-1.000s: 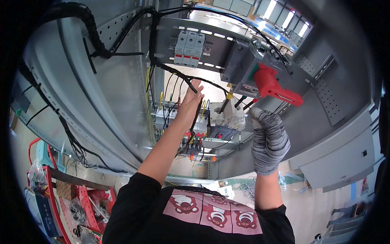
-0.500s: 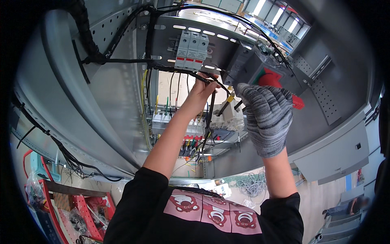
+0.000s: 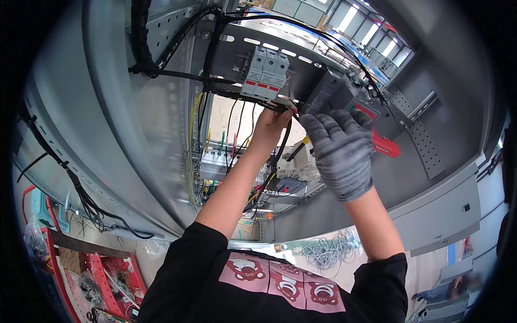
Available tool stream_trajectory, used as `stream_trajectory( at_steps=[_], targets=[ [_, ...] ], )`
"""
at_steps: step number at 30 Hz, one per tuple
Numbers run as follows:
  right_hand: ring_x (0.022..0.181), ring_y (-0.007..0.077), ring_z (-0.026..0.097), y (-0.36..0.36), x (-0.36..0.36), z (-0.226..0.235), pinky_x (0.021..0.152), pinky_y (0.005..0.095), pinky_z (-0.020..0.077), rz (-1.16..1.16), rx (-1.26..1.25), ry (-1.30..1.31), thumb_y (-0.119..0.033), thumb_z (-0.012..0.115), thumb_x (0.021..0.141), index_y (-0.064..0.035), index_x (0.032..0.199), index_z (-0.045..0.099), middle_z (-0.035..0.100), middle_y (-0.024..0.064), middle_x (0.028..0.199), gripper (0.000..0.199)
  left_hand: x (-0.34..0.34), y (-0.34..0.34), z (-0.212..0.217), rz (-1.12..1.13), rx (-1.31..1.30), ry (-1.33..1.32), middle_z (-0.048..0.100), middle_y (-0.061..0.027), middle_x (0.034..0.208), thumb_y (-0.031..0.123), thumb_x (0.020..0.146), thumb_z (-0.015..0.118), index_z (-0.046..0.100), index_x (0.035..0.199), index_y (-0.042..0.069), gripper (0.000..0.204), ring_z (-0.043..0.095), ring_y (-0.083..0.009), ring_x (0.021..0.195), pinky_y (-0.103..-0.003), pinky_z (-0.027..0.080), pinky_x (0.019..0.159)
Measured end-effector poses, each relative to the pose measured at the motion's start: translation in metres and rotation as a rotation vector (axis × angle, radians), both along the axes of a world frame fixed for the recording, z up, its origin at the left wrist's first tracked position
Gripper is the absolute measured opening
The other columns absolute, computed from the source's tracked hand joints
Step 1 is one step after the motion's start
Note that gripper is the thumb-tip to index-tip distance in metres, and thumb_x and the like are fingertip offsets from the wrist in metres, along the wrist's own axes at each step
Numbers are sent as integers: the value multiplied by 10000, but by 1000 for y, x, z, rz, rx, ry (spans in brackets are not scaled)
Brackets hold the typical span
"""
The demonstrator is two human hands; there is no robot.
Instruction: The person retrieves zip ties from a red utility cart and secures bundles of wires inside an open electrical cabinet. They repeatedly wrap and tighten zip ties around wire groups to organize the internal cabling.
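The left hand (image 3: 270,127) pinches a black wire harness (image 3: 284,140), seemingly bundled above, loose below; the gloved right hand (image 3: 344,153) curls (its grip cannot be told).

Finding room for a hand through the opening (image 3: 221,116) left of the left hand (image 3: 270,127), among thin hanging wires (image 3: 240,119). Meeting black cables (image 3: 253,100) and the fuse block (image 3: 266,74) along the far edge. Facing the gloved right hand (image 3: 343,153) and red handle (image 3: 385,146) on the right, white switches (image 3: 215,163) on the near side.
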State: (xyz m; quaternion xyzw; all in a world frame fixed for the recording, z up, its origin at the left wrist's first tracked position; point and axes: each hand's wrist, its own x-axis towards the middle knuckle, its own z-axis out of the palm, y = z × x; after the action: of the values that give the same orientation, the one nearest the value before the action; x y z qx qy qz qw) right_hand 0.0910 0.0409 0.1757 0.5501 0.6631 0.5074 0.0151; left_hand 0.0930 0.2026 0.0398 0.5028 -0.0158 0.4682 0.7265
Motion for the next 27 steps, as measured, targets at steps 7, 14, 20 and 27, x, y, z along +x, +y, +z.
stream_trajectory(
  at_steps=[7,14,20,27],
  targets=[
    [882,267,643,52,2,17,738,376,513,-323,-213,112,-74,563,773,-104,999,633,650,90,883,238,-2,3,-6,-82,-28,-167,635,-38,975,237,913,593,505,1130,53,297,530,-104,812,-268,427,775],
    [922,280,655,84,-11,32,790,389,526,-566,-377,178,-76,548,821,-121,1041,653,669,122,951,247,7,2,-10,2,-4,-220,529,-26,978,83,922,533,377,1310,59,419,509,-112,830,-290,433,780],
    [908,273,664,87,-20,37,778,392,532,-613,-432,195,-171,643,763,-154,1024,683,677,105,967,264,1,29,-19,-173,113,-43,581,-24,900,114,906,560,484,1174,41,288,526,-135,864,-294,429,824],
    [925,260,666,89,-5,21,739,397,550,-550,-326,102,-299,797,637,-132,983,702,686,103,952,396,-10,24,-14,131,350,167,605,-96,958,227,935,557,580,1047,6,249,573,-187,883,-313,448,808]
  ],
)
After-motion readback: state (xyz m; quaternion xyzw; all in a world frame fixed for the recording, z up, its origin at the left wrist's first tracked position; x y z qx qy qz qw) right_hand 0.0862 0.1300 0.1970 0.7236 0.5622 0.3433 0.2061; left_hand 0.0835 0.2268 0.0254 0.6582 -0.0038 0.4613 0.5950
